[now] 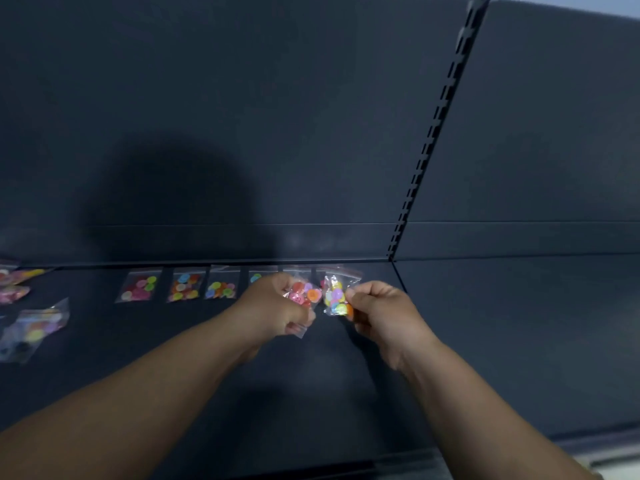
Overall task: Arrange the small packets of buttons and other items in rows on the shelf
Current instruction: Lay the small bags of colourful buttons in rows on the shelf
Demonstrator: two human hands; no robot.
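Dark shelf [485, 323] is carrying a row of button packets [183, 287] along its back edge. At that row's right end, the left hand [277, 306] is gripping a pink-and-red packet [304, 294], and the right hand [384, 313] is pinching a yellow-and-purple packet [336, 299] just beside it.

Slotted upright [433, 133], prob. metal; dark back panel [242, 81]

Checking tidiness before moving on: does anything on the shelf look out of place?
Yes. The loose packets at far left lie tilted and heaped, unlike the straight back row along the shelf.
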